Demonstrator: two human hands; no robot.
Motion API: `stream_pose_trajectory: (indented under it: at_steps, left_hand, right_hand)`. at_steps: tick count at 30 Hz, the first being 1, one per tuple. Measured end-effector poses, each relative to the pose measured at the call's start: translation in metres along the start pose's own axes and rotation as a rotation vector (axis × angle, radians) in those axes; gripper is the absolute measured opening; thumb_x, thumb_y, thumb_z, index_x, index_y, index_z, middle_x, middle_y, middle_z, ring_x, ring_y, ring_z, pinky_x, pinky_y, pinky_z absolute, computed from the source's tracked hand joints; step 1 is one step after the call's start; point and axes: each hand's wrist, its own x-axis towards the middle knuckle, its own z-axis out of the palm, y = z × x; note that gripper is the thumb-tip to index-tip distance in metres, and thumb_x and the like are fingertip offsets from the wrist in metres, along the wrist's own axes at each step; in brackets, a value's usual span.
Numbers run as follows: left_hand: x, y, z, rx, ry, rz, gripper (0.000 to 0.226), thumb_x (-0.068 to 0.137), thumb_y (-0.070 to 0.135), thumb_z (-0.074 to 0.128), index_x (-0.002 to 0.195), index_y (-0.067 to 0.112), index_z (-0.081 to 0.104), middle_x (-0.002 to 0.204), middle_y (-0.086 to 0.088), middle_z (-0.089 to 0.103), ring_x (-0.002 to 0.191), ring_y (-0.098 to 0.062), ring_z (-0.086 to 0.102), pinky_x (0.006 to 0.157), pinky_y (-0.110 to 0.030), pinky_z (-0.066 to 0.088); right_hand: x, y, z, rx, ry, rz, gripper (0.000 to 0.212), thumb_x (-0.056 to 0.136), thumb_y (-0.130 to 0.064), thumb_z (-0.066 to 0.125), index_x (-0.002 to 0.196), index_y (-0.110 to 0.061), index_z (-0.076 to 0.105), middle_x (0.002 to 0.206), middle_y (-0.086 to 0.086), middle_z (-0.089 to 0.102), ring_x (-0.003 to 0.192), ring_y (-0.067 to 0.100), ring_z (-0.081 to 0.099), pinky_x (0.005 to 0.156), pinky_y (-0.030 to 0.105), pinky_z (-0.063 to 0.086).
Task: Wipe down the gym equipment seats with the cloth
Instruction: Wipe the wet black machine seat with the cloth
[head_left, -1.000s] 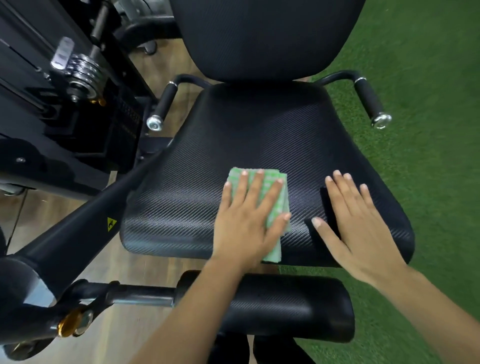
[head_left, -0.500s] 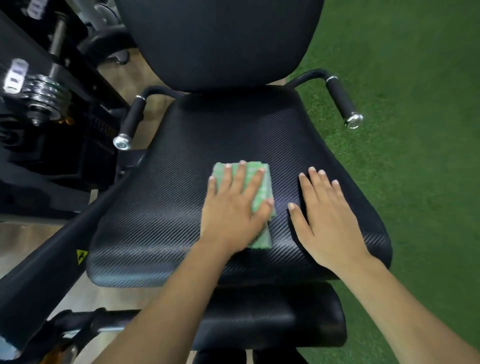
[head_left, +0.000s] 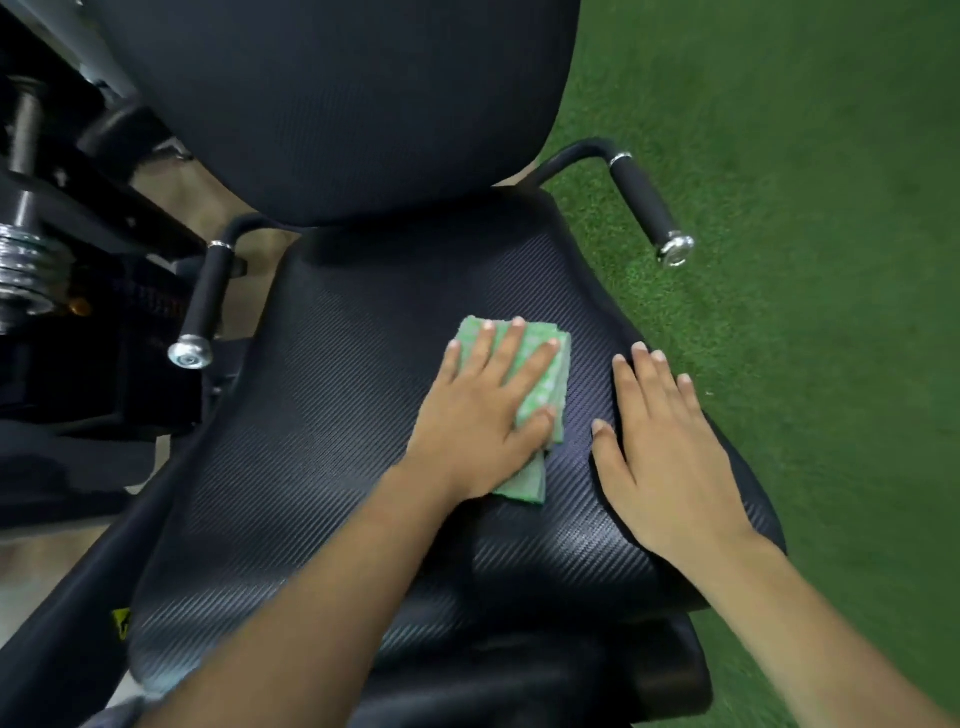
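A folded green cloth (head_left: 548, 387) is being pressed flat onto the black textured seat pad (head_left: 337, 415), right of its middle, by the left hand (head_left: 483, 415), fingers straight and spread. The right hand (head_left: 670, 457) is being rested palm-down near the pad's right edge, just beside the cloth, with nothing being gripped. The pad is being flanked by a left handle (head_left: 205, 301) and a right handle (head_left: 647, 208), with the backrest (head_left: 337, 104) behind. Green turf (head_left: 805, 260) is lying to the right.
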Motion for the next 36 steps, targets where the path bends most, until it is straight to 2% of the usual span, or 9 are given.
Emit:
stream_pose_trajectory:
  at_steps: [3, 8, 13, 16, 21, 23, 26, 32, 36]
  left_hand:
    - [-0.003, -0.032, -0.005, -0.064, -0.003, 0.107, 0.064, 0.084, 0.060, 0.016, 0.145, 0.045, 0.002, 0.160, 0.011, -0.002, 0.146, -0.010, -0.011, 0.118, -0.037, -0.007]
    - [0.055, -0.040, -0.007, -0.023, 0.020, -0.110, 0.079, 0.076, 0.060, 0.007, 0.151, 0.038, 0.011, 0.161, 0.005, 0.000, 0.147, -0.019, -0.006, 0.117, -0.042, -0.005]
    - [0.085, -0.014, -0.005, 0.000, -0.032, 0.296, 0.070, 0.081, 0.053, 0.019, 0.149, 0.038, 0.020, 0.160, 0.007, 0.009, 0.147, -0.019, 0.001, 0.116, -0.043, -0.002]
    - [0.114, -0.023, -0.011, -0.017, -0.072, 0.386, 0.070, 0.079, 0.052, 0.020, 0.148, 0.039, 0.024, 0.159, 0.009, 0.012, 0.147, -0.017, 0.001, 0.116, -0.040, -0.003]
    - [0.179, -0.037, -0.014, 0.021, -0.034, 0.225, 0.068, 0.080, 0.056, 0.020, 0.143, 0.037, 0.036, 0.158, 0.006, 0.019, 0.147, -0.018, 0.004, 0.117, -0.046, 0.001]
    - [0.201, -0.041, -0.014, 0.017, -0.045, 0.083, 0.055, 0.090, 0.049, 0.029, 0.143, 0.037, 0.035, 0.159, 0.004, 0.016, 0.147, -0.019, 0.000, 0.117, -0.046, -0.001]
    - [0.212, -0.035, -0.011, 0.014, -0.036, -0.056, 0.051, 0.095, 0.043, 0.031, 0.146, 0.035, 0.030, 0.160, 0.001, 0.010, 0.147, -0.021, -0.003, 0.117, -0.047, -0.003]
    - [0.138, -0.024, -0.006, -0.010, 0.007, 0.062, 0.073, 0.081, 0.056, 0.008, 0.150, 0.036, 0.020, 0.161, 0.003, 0.006, 0.148, -0.021, -0.001, 0.116, -0.045, 0.000]
    - [0.071, -0.054, -0.005, -0.026, 0.020, 0.050, 0.067, 0.084, 0.059, 0.011, 0.149, 0.042, 0.008, 0.160, 0.012, -0.001, 0.147, -0.012, -0.009, 0.117, -0.039, -0.005]
  right_hand:
    - [-0.001, -0.001, 0.000, 0.004, 0.002, 0.008, 0.067, 0.094, -0.040, 0.019, 0.149, -0.002, 0.028, 0.157, 0.015, 0.020, 0.147, 0.025, 0.014, 0.120, 0.036, 0.006]
    - [-0.001, -0.002, -0.002, 0.002, -0.004, 0.016, 0.064, 0.096, -0.038, 0.022, 0.148, -0.001, 0.028, 0.156, 0.015, 0.023, 0.147, 0.024, 0.016, 0.118, 0.037, 0.008]
    - [0.002, -0.005, -0.002, 0.030, -0.012, 0.033, 0.064, 0.095, -0.037, 0.024, 0.148, -0.001, 0.030, 0.156, 0.014, 0.023, 0.147, 0.024, 0.016, 0.117, 0.037, 0.009]
    - [0.002, -0.007, -0.001, 0.020, -0.020, 0.041, 0.063, 0.096, -0.037, 0.025, 0.147, -0.001, 0.030, 0.156, 0.014, 0.025, 0.147, 0.024, 0.016, 0.117, 0.038, 0.010]
    - [0.002, -0.006, -0.004, 0.061, -0.007, 0.042, 0.061, 0.095, -0.035, 0.029, 0.147, -0.002, 0.032, 0.155, 0.013, 0.028, 0.146, 0.023, 0.019, 0.115, 0.039, 0.016]
    - [0.002, -0.006, -0.003, 0.070, -0.003, 0.042, 0.061, 0.095, -0.035, 0.030, 0.147, -0.002, 0.033, 0.155, 0.013, 0.028, 0.146, 0.023, 0.019, 0.115, 0.039, 0.016]
    - [0.002, -0.005, -0.003, 0.077, -0.001, 0.046, 0.061, 0.095, -0.034, 0.030, 0.147, -0.002, 0.032, 0.155, 0.013, 0.027, 0.146, 0.023, 0.019, 0.115, 0.039, 0.016]
    - [0.002, -0.005, -0.003, 0.067, -0.022, 0.049, 0.061, 0.096, -0.035, 0.029, 0.147, -0.002, 0.031, 0.156, 0.013, 0.026, 0.146, 0.023, 0.018, 0.116, 0.039, 0.015]
    - [0.004, -0.006, -0.004, 0.056, -0.034, 0.045, 0.062, 0.097, -0.038, 0.025, 0.149, -0.004, 0.027, 0.157, 0.012, 0.022, 0.147, 0.022, 0.015, 0.116, 0.037, 0.013]
